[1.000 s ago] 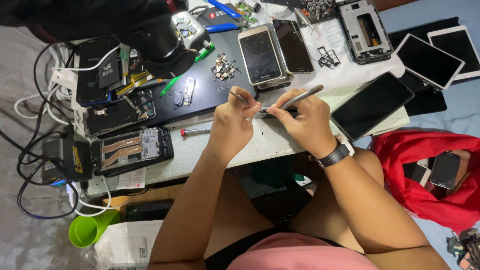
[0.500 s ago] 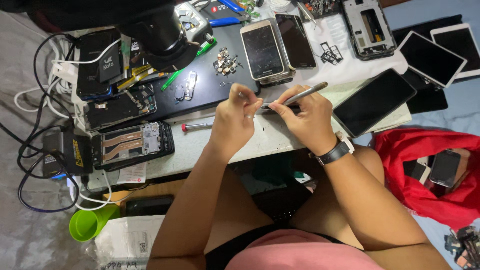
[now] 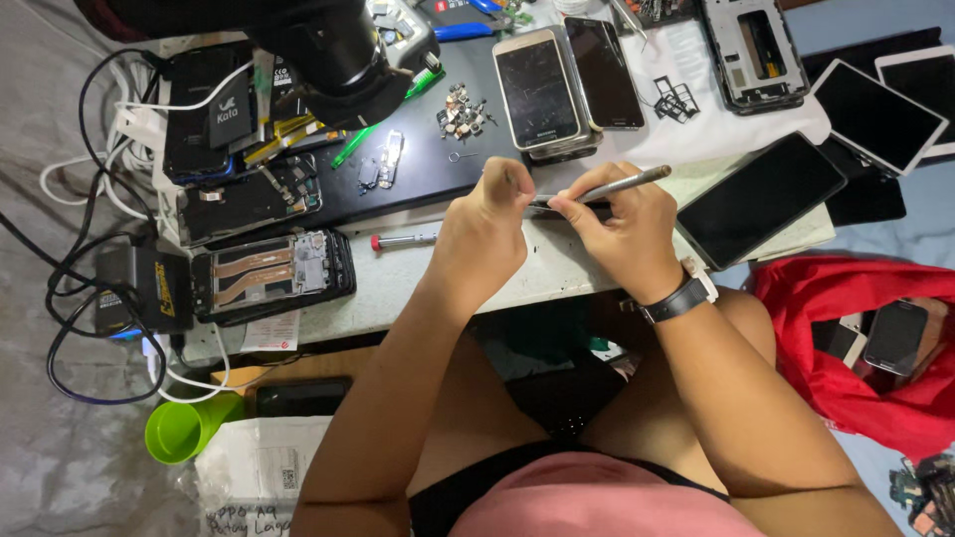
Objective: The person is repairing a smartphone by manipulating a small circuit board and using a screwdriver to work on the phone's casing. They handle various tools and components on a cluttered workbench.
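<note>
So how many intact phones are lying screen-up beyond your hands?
2, side by side beyond the hands: the gold-framed phone with the cracked screen on the left, the black phone on its right. Others may be hidden.

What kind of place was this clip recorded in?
Probably a small phone repair bench. Opened phone bodies and whole phones cover the table, loose small parts lie nearby, and the right hand holds a slim metal tool.

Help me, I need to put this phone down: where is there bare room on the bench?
Bare white bench top lies between the red-tipped screwdriver and the near edge, beside the opened phone frame. The dark mat behind and the white cloth are crowded with phones and parts.
</note>
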